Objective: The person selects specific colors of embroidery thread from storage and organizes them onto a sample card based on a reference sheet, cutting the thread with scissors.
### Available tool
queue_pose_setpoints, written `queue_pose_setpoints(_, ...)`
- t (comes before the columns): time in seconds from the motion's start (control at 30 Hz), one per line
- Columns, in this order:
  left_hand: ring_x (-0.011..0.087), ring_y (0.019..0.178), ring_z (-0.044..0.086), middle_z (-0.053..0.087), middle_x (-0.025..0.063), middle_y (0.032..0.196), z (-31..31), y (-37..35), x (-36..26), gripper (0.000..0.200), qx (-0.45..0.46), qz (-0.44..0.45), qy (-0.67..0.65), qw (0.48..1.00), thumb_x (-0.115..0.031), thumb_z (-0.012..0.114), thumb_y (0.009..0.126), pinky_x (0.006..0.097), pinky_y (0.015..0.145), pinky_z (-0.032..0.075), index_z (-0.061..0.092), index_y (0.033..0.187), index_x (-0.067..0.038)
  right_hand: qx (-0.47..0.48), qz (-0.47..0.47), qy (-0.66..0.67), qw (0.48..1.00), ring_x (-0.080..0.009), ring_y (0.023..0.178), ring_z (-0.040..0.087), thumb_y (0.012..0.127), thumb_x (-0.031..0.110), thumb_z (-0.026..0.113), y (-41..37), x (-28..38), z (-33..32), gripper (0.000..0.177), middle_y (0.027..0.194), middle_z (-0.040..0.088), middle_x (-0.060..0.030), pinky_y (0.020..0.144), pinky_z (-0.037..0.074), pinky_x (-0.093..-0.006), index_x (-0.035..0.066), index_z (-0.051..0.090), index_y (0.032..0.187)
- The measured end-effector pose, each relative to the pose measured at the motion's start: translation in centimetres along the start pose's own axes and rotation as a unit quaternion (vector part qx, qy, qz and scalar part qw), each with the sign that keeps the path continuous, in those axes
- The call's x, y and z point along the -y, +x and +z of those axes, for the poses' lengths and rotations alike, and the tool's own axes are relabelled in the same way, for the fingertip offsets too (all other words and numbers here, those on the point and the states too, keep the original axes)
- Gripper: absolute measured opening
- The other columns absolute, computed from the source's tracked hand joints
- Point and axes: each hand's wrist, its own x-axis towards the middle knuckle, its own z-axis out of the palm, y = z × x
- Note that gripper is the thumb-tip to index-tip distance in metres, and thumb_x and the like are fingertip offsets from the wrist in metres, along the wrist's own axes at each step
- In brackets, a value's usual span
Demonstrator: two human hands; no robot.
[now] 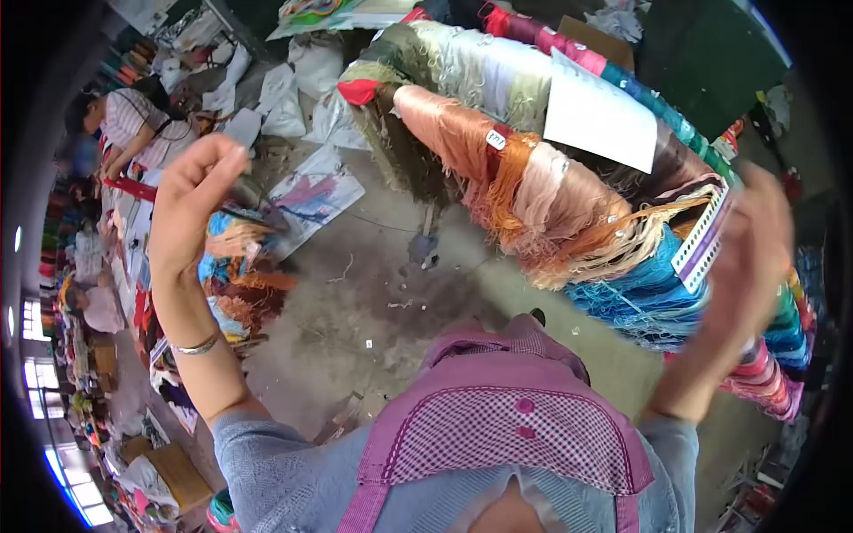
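Right hand [755, 253], at three o'clock, is blurred beside a punched strip [702, 238]; its opening and grip I can't tell. Left hand [197, 186], raised at ten, curls thumb towards forefinger, any thread between them unclear. Skeins [564, 191] drape at two o'clock, probably light, limp and snag-prone: best lifted by their gathered tops. Farther out at ten, another person [164, 133] leans forward.

The red-ended rack [358, 91] carries closely packed skeins [560, 182] in peach, orange, cream and blue, with a white sheet [600, 115] and a punched card [702, 238] against them.
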Motion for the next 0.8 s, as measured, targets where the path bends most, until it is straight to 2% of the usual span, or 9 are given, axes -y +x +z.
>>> queue_pose_setpoints(0.1, -0.0036, 0.06, 0.034, 0.048, -0.0132, 0.071, 3.8, 1.6, -3.5, 0.016, 0.054, 0.057, -0.044, 0.996, -0.021, 0.061, 0.093, 0.0171, 0.051, 0.021, 0.061, 0.086, -0.007, 0.243, 0.141, 0.313, 0.907, -0.0109, 0.092, 0.064, 0.1, 0.024, 0.046, -0.6, 1.7, 11.5, 0.028, 0.106, 0.067, -0.0067, 0.073, 0.05, -0.0225, 0.004, 0.059, 0.115)
queue_pose_setpoints(0.13, -0.0032, 0.059, 0.034, 0.047, -0.0132, 0.07, 5.1, 2.2, -4.6, 0.016, 0.072, 0.071, -0.063, 0.993, -0.022, 0.062, 0.093, 0.0173, 0.051, 0.021, 0.062, 0.086, -0.007, 0.283, 0.029, 0.313, 0.906, -0.0136, 0.099, 0.061, 0.1, 0.024, 0.043, -1.2, 0.1, 15.6, 0.031, 0.11, 0.064, -0.0061, 0.082, 0.048, -0.0258, 0.004, 0.06, 0.117)
queue_pose_setpoints(0.17, -0.0032, 0.059, 0.034, 0.047, -0.013, 0.069, 5.9, 2.8, -5.2, 0.017, 0.078, 0.082, -0.073, 0.991, -0.023, 0.063, 0.092, 0.0173, 0.051, 0.021, 0.062, 0.086, -0.007, 0.321, -0.03, 0.35, 0.88, -0.0123, 0.099, 0.058, 0.102, 0.028, 0.043, -2.2, -1.5, 19.4, 0.032, 0.109, 0.063, -0.0044, 0.088, 0.045, -0.0275, 0.003, 0.06, 0.113)
queue_pose_setpoints(0.23, -0.0028, 0.057, 0.032, 0.047, -0.0129, 0.068, 6.1, 4.7, -5.1, 0.018, 0.078, 0.102, -0.079, 0.989, -0.025, 0.064, 0.092, 0.0181, 0.05, 0.02, 0.064, 0.087, -0.007, 0.448, 0.131, 0.467, 0.751, -0.0115, 0.093, 0.058, 0.101, 0.03, 0.047, -4.5, -3.4, 21.5, 0.03, 0.095, 0.063, -0.0027, 0.089, 0.043, -0.028, 0.003, 0.059, 0.109)
queue_pose_setpoints(0.3, -0.0021, 0.054, 0.03, 0.046, -0.0131, 0.065, 4.8, 7.0, -3.1, 0.019, 0.034, 0.089, -0.09, 0.991, -0.027, 0.065, 0.092, 0.0189, 0.049, 0.02, 0.064, 0.087, -0.008, 0.503, 0.161, 0.381, 0.759, -0.0106, 0.081, 0.058, 0.101, 0.027, 0.048, -5.1, -4.9, 18.1, 0.027, 0.084, 0.061, -0.0011, 0.08, 0.046, -0.0273, 0.004, 0.06, 0.107)
queue_pose_setpoints(0.43, -0.0013, 0.049, 0.026, 0.039, -0.0138, 0.061, 2.0, 9.8, 2.4, 0.018, -0.016, 0.027, -0.032, 0.999, -0.029, 0.061, 0.094, 0.0202, 0.046, 0.017, 0.063, 0.086, -0.013, 0.499, 0.247, 0.198, 0.807, -0.0075, 0.068, 0.056, 0.1, 0.022, 0.051, -5.6, -9.7, 8.3, 0.023, 0.074, 0.06, 0.0001, 0.06, 0.045, -0.0227, 0.003, 0.063, 0.099)
queue_pose_setpoints(0.57, -0.0008, 0.05, 0.027, 0.037, -0.0134, 0.062, 2.0, 11.0, 5.6, 0.019, 0.028, -0.013, -0.026, 0.999, -0.028, 0.061, 0.094, 0.0199, 0.045, 0.018, 0.065, 0.094, -0.009, 0.375, 0.301, 0.171, 0.86, -0.0052, 0.064, 0.052, 0.097, 0.019, 0.055, -6.9, -11.8, 1.0, 0.018, 0.076, 0.063, 0.0001, 0.058, 0.04, -0.0184, 0.004, 0.064, 0.097)
queue_pose_setpoints(0.7, -0.0022, 0.054, 0.031, 0.054, -0.0109, 0.08, 3.8, 12.0, 6.5, 0.02, 0.109, -0.042, -0.083, 0.99, -0.022, 0.064, 0.091, 0.0176, 0.046, 0.022, 0.065, 0.105, -0.008, 0.203, 0.313, 0.234, 0.898, -0.0051, 0.056, 0.045, 0.096, 0.017, 0.056, -8.0, -13.2, -3.7, 0.016, 0.078, 0.065, -0.0021, 0.05, 0.033, -0.02, 0.004, 0.062, 0.09)
queue_pose_setpoints(0.8, -0.0033, 0.056, 0.034, 0.058, -0.0113, 0.083, 5.3, 12.8, 6.9, 0.021, 0.163, -0.034, -0.134, 0.977, -0.018, 0.064, 0.09, 0.017, 0.046, 0.022, 0.062, 0.108, -0.008, 0.15, 0.317, 0.258, 0.9, -0.0048, 0.05, 0.036, 0.096, 0.019, 0.056, -8.3, -13.4, -6.2, 0.02, 0.067, 0.053, 0.002, 0.048, 0.027, -0.0204, 0.003, 0.06, 0.083)
